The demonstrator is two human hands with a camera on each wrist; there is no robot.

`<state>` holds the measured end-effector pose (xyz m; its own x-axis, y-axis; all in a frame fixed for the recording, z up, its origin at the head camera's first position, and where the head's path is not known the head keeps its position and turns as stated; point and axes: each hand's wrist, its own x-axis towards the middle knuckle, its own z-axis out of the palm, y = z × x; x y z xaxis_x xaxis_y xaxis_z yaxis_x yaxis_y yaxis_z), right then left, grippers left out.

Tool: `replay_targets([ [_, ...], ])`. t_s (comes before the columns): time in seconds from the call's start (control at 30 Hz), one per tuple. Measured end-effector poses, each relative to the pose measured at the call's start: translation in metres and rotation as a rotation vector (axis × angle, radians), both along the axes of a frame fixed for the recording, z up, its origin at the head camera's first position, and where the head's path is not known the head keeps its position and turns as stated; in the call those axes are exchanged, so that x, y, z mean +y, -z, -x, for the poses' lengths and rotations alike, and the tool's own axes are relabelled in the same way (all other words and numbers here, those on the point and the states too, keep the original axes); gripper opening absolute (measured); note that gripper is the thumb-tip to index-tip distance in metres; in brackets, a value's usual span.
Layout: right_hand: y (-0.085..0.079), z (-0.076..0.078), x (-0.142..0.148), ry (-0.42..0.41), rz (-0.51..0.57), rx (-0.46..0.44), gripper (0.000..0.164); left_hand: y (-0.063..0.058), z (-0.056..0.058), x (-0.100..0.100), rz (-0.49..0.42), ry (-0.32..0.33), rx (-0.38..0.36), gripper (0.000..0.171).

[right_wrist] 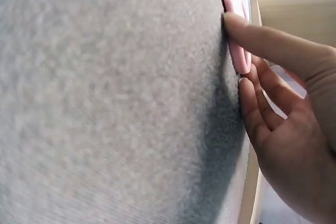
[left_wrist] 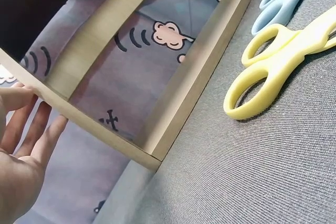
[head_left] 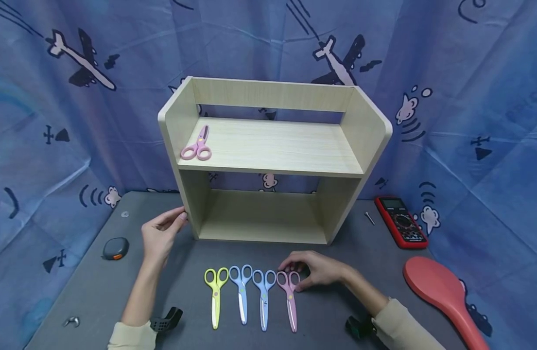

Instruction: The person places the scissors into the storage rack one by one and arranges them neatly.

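A pale wooden two-tier shelf (head_left: pixel 272 209) stands on the table. My left hand (head_left: pixel 161 236) holds the front edge of its left side panel (left_wrist: pixel 94 124) between thumb and fingers. In front of the shelf, scissors lie in a row with handles toward it: a yellow pair (head_left: pixel 216 294), two light blue pairs (head_left: pixel 242 291) and a pink pair (head_left: pixel 290 299). My right hand (head_left: pixel 316 268) pinches the handle of this pink pair, thumb on one side and fingers on the other in the right wrist view. Another pink pair of scissors (head_left: pixel 199 146) lies on the upper tier at the left.
A red multimeter (head_left: pixel 401 223), a small screw (head_left: pixel 370 218) and a red paddle-shaped object (head_left: pixel 439 287) lie at the right. At the left are a black tape measure (head_left: pixel 115 248), a wing nut (head_left: pixel 71 321) and a small washer (head_left: pixel 125 214). A blue printed curtain (head_left: pixel 251 39) hangs behind.
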<state>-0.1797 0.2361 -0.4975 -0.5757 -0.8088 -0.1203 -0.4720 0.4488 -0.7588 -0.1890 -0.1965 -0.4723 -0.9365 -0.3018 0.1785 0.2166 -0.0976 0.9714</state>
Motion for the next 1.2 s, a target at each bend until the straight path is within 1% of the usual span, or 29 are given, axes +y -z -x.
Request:
replay_targets([
  [0.2,0.002,-0.001,0.0,-0.002,-0.031,0.011,0.059,0.0,0.001,0.0,0.002,-0.003,0.012,0.03],
  [0.43,-0.004,-0.006,-0.002,-0.005,-0.051,-0.003,0.062,-0.001,0.001,0.001,0.029,-0.02,-0.002,0.027],
  [0.6,-0.01,-0.007,0.001,-0.016,-0.047,-0.016,0.06,-0.002,0.001,0.001,0.033,-0.021,-0.009,0.027],
  [0.8,-0.021,-0.008,0.006,-0.045,-0.086,-0.108,0.053,-0.002,0.002,0.002,0.012,-0.015,-0.007,0.028],
  [0.97,-0.028,-0.009,0.009,-0.061,-0.129,-0.191,0.054,-0.001,0.001,0.001,0.021,-0.02,-0.014,0.028],
  [1.2,-0.032,-0.01,0.011,-0.107,-0.129,-0.224,0.053,-0.001,0.001,0.0,0.027,-0.021,-0.015,0.03],
])
